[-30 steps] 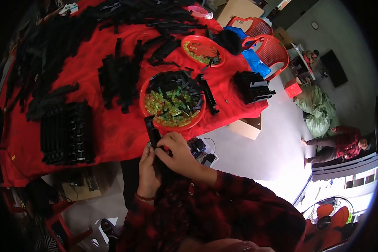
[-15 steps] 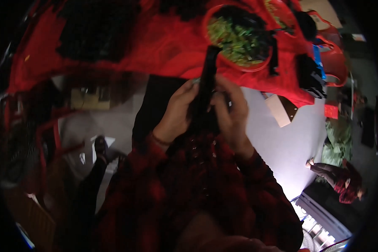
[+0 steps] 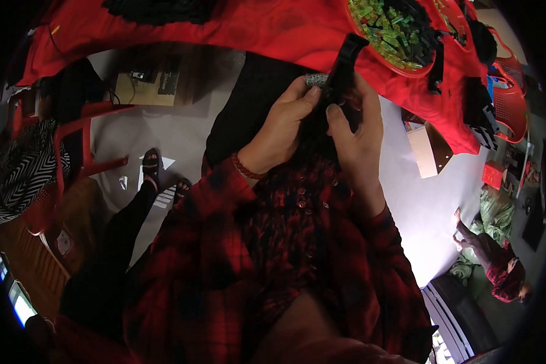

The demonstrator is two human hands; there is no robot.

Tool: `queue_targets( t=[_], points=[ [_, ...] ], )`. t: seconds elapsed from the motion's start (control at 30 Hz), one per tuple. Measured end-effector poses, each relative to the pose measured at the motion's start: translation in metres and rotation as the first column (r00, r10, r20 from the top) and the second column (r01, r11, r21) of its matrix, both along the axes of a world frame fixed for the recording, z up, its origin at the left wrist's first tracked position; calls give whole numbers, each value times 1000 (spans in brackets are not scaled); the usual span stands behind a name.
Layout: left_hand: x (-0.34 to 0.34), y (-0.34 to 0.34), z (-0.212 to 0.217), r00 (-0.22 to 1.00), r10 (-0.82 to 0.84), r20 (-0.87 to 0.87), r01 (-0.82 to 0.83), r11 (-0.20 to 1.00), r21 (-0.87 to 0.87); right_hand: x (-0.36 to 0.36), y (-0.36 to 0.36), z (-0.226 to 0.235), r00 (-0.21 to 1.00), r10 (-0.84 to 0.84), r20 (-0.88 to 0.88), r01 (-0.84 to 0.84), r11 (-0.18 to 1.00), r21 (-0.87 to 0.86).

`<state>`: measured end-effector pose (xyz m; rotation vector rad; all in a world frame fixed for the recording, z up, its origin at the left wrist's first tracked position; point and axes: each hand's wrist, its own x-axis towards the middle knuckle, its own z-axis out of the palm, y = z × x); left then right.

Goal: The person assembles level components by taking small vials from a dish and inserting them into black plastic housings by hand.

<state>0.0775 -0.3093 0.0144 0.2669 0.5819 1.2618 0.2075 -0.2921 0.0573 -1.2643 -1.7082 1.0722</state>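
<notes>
A long black part with a flat, wider far end stands out between my hands, just short of the red-covered table. My left hand grips it from the left, with the thumb bent against its side. A grey speckled band or piece shows by the left fingertips; I cannot tell if it is worn or held. From the right, my right hand is closed round the same part, thumb on the near side. The part's lower end is lost against my dark clothing.
A red bowl of small green and black pieces sits on the red cloth. Dark items lie farther along it. An open cardboard box stands below to the right, red chairs to the left. Other people are at both sides.
My hands and the black part have shifted right and farther up in view. The view itself has turned, so the table and bowl sit higher and more to the right. Both hands keep their hold.
</notes>
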Motion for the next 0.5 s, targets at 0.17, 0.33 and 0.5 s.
queue_targets(
  t=[0.17, 0.33, 0.5],
  points=[
    [8, -5, -1, 996, 50, -74, -43, 995, 87, 2, -3, -9, 996, -86, 37, 81, 990, 115],
    [9, -12, -15, 972, 91, -218, -69, 992, 103, 3, -3, -23, 976, -107, 188, 77, 984, 158],
    [14, -16, -9, 965, 105, -242, -80, 991, 111, 6, -10, -16, 983, -150, -108, 148, 989, -23]
  ],
)
